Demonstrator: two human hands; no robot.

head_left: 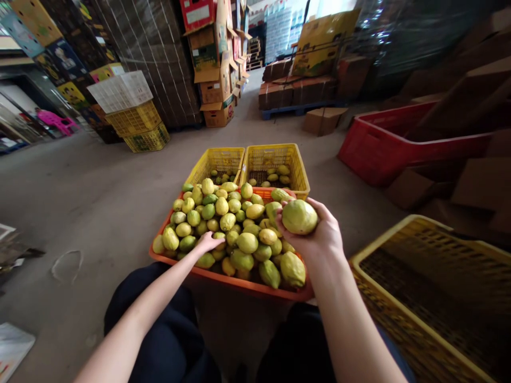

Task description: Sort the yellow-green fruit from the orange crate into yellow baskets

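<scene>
A heap of yellow-green lemons fills an orange crate in front of my knees. My right hand is raised over the crate's right side, its fingers wrapped round a large greenish lemon. On the left of the heap, my left hand reaches in among the fruit, with the thumb along a small lemon; its other fingers are mostly hidden. A big bumpy lemon lies at the crate's near right corner.
Behind the orange crate stand two yellow crates, the left one and the right one, each with some fruit inside. A larger yellow crate is close on my right. Beyond it are a red bin and cardboard boxes.
</scene>
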